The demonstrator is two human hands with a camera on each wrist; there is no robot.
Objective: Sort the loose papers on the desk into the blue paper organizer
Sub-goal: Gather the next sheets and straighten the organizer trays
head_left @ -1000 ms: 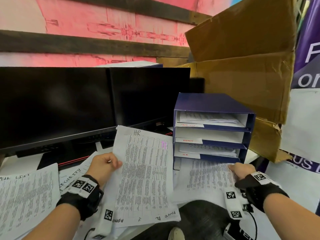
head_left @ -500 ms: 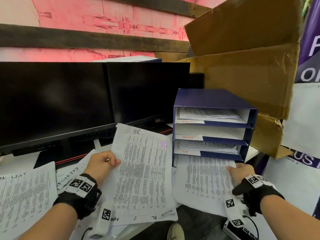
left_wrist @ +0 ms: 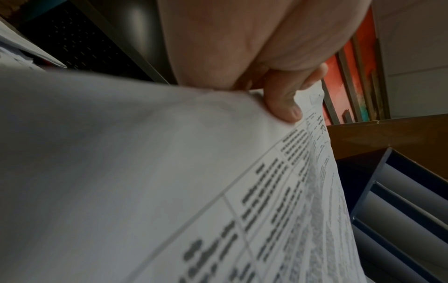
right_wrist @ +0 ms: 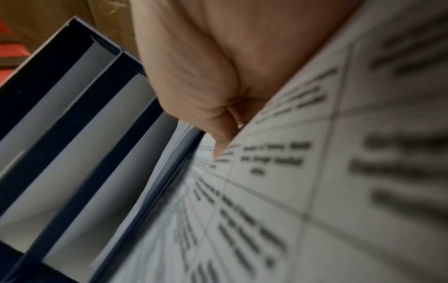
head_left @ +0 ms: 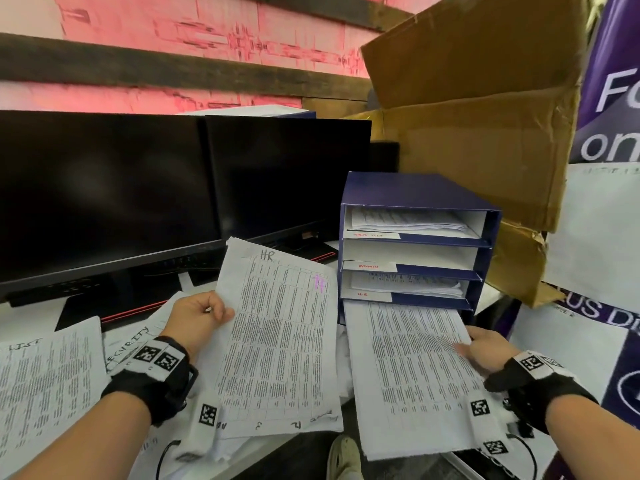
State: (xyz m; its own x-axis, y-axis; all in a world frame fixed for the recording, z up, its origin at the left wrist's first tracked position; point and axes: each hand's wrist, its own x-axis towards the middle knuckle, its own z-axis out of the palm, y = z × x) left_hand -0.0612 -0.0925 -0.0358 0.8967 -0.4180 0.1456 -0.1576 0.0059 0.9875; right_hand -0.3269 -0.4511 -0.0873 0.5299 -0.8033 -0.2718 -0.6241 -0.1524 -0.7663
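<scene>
The blue paper organizer (head_left: 415, 192) stands at the desk's right end, with shelves labelled in red; its top and HR shelves hold papers. My left hand (head_left: 197, 318) pinches the left edge of a printed sheet marked HR (head_left: 280, 334), held tilted above the desk. In the left wrist view the thumb (left_wrist: 283, 103) presses on that HR sheet (left_wrist: 169, 191). My right hand (head_left: 485, 351) grips the right edge of a second printed sheet (head_left: 412, 372), whose far end reaches the organizer's lowest slot. The right wrist view shows this sheet (right_wrist: 303, 181) beside the organizer (right_wrist: 72, 114).
Two dark monitors (head_left: 138, 188) fill the back left. Loose papers, one marked SECURITY (head_left: 128, 344), lie on the desk at the left (head_left: 45, 386). A large cardboard box (head_left: 478, 116) leans behind the organizer. A purple and white banner (head_left: 609, 133) hangs at the right.
My right hand has drawn its sheet back towards me, so more of it shows in front of the organizer. The left hand holds the HR sheet much as before.
</scene>
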